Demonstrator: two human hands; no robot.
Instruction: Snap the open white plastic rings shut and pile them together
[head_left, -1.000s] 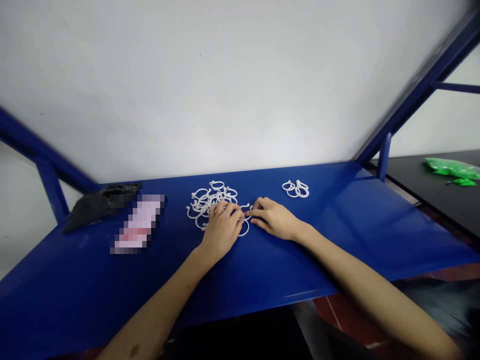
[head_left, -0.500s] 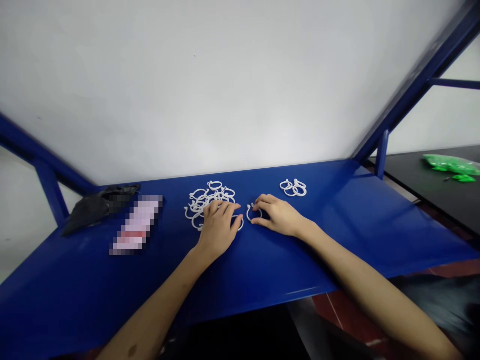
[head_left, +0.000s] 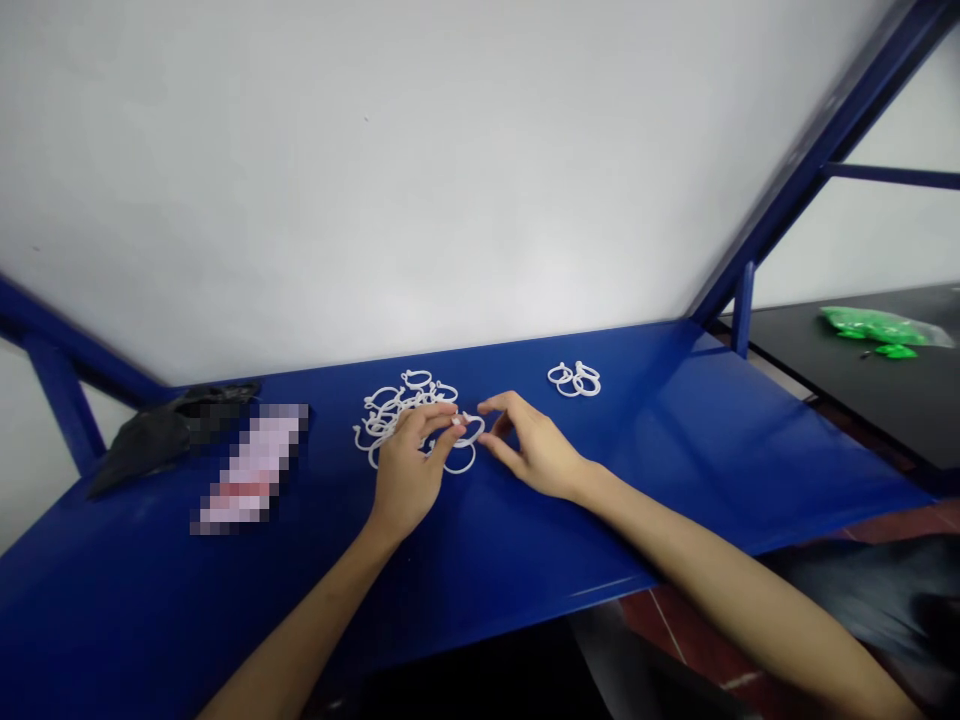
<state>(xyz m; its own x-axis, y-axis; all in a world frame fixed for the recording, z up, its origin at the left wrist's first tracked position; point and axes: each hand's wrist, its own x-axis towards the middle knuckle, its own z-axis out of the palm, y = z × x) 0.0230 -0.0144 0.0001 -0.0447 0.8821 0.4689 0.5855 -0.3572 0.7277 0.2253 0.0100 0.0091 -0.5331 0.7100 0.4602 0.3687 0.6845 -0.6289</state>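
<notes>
My left hand (head_left: 417, 462) pinches a white plastic curtain ring (head_left: 474, 436) between thumb and forefinger, near a small knob on it. Just right of that ring is my right hand (head_left: 529, 440), thumb and forefinger apart around its right edge; whether they touch it I cannot tell. A tangled pile of similar white rings (head_left: 384, 398) lies behind and left of my left hand, which partly hides it. Another loose ring (head_left: 460, 470) lies beneath the held one. Several more rings (head_left: 589, 387) form a small group farther back on the right.
The blue tabletop (head_left: 600, 530) meets a white wall (head_left: 450, 200). A black plastic bag (head_left: 157, 430) and a blurred-out pinkish packet (head_left: 251, 470) lie at left. Blue frame bars (head_left: 780, 210) slope up at the sides. A black table (head_left: 862, 390) at right bears a green bag (head_left: 870, 325).
My left hand has come off the pile and now pinches a ring. The ring that was in my right hand's fingers is now at my left fingertips, and the right fingers have spread.
</notes>
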